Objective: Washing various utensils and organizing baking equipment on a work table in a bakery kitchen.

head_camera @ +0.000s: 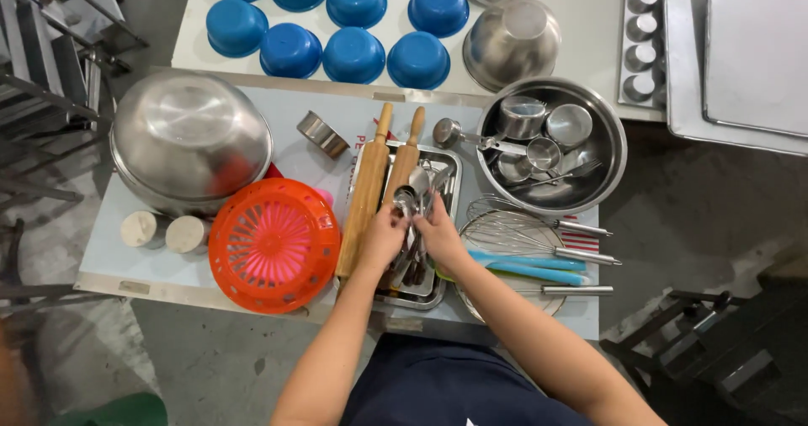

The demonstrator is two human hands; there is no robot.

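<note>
Both my hands are over a rectangular steel tray [449, 163] full of metal spoons and utensils. My left hand [383, 237] grips a bundle of spoons [407, 199] near the tray's left side. My right hand [440, 234] closes on the same bundle from the right. Two wooden rolling pins [370, 182] lie along the tray's left edge, partly under my left hand.
An upturned orange plastic basket [273, 245] and an upturned large steel bowl [189, 140] lie left. A steel bowl [608, 144] with measuring cups sits right, with wire whisks [522, 236] and blue spatulas [530, 266] below it. Several blue bowls [353, 54] stand behind.
</note>
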